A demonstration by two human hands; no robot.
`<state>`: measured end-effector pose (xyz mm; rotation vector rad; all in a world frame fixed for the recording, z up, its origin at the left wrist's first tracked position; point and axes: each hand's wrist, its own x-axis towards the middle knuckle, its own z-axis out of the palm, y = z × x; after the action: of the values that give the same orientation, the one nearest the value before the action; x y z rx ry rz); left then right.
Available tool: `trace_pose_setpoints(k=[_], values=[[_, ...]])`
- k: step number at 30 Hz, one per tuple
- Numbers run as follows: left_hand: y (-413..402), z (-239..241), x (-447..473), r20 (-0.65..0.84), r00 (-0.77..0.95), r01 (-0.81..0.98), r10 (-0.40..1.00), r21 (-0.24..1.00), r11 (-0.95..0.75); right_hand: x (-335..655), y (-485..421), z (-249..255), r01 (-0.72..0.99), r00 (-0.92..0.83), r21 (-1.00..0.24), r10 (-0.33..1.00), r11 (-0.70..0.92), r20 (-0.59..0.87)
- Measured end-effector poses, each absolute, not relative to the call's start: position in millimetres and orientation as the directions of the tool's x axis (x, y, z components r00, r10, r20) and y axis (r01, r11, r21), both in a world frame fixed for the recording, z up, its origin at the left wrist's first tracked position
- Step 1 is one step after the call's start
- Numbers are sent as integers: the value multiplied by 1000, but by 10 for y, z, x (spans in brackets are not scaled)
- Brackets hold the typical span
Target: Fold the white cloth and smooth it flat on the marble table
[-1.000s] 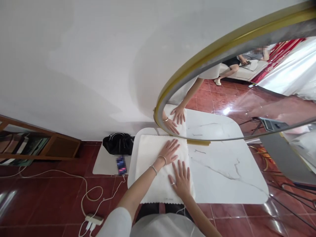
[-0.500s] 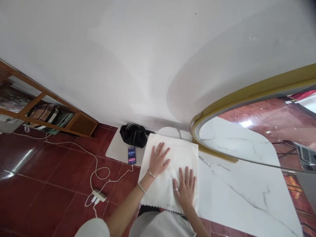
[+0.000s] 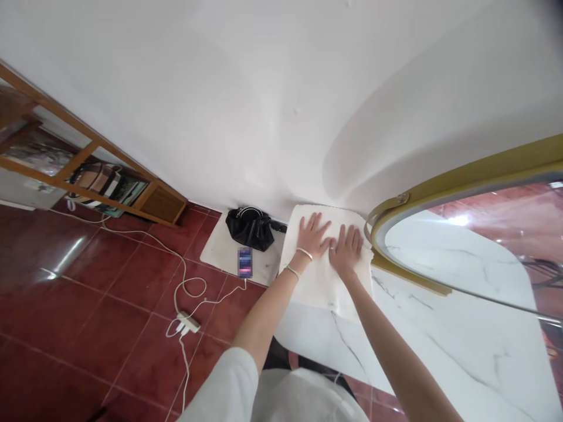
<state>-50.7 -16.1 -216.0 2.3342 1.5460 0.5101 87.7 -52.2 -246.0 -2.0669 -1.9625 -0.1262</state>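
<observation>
White cloth (image 3: 324, 288) is pressed under the left hand (image 3: 311, 237) and right hand (image 3: 345, 252), fingers spread, on the marble-patterned table (image 3: 409, 334), shifted nearer the wall (image 3: 264, 105) than before, while striped items (image 3: 97, 179) are held in the wooden cabinet (image 3: 162, 203).

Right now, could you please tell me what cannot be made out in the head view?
All in the head view:
Cloth: patches beneath the left hand and right hand, which cover them.
Phone: screen details, blurred by pixelation.
Mirror: its rest, cut off by the picture's right edge.
Shelf: its rest, cut off by the left edge.
</observation>
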Motion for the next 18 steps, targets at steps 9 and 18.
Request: trace_pose_setpoints(k=[9,18], values=[[-1179,-2230,-1183,61,252,890,966,376,-256,500,-1036,-2197,934,-336,-93,936,346,105],[-2228,-2174,-795,53,331,868,942,374,-326,880,-2446,-2212,961,-239,-119,967,249,91]])
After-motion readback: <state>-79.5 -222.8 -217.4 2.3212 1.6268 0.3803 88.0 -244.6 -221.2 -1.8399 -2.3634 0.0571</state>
